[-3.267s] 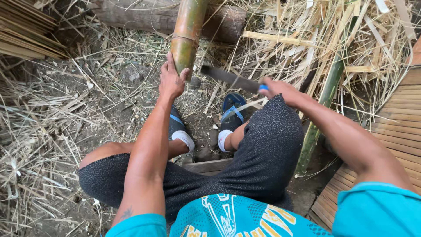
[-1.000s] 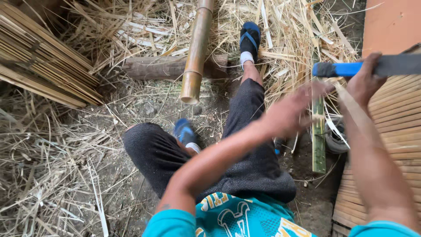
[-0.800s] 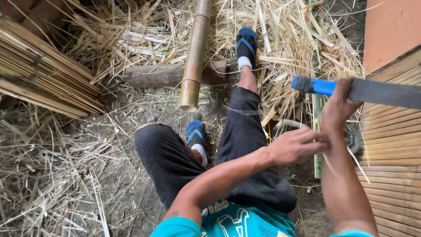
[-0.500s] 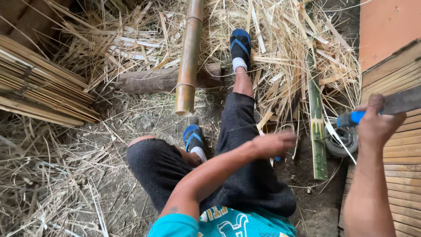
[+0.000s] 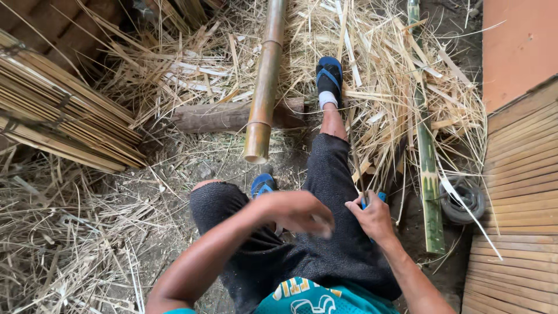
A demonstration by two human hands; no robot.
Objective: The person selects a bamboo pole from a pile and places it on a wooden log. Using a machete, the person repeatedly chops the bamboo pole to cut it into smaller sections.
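Head view, looking down on a seated person. The bamboo pole [image 5: 264, 87] is the landmark: it runs away from the viewer, its middle propped on a log [image 5: 226, 115] lying crosswise, so the cut near end hangs clear of the dirt, facing the lap. The right hand [image 5: 372, 218], right of the pole's near end and beside the outstretched leg, is closed round a blue handle [image 5: 375, 199]; the blade beyond it is lost among straw, so its lie cannot be told. The left hand [image 5: 299, 212], just below the pole's end over the bent knee, is blurred, fingers curled and apparently empty; how far it is closed cannot be told. One sandal [image 5: 329, 75] rests right of the pole past the log, bracing the leg; the other [image 5: 263, 185] is tucked under its near end. Left of the pole, stacked slats [image 5: 64, 125] hem the space; right of it lie a green split culm [image 5: 427, 151], a dark coil [image 5: 462, 200] and a slat mat [image 5: 517, 203]. Bare ground shows only between the pole's end and the knees.
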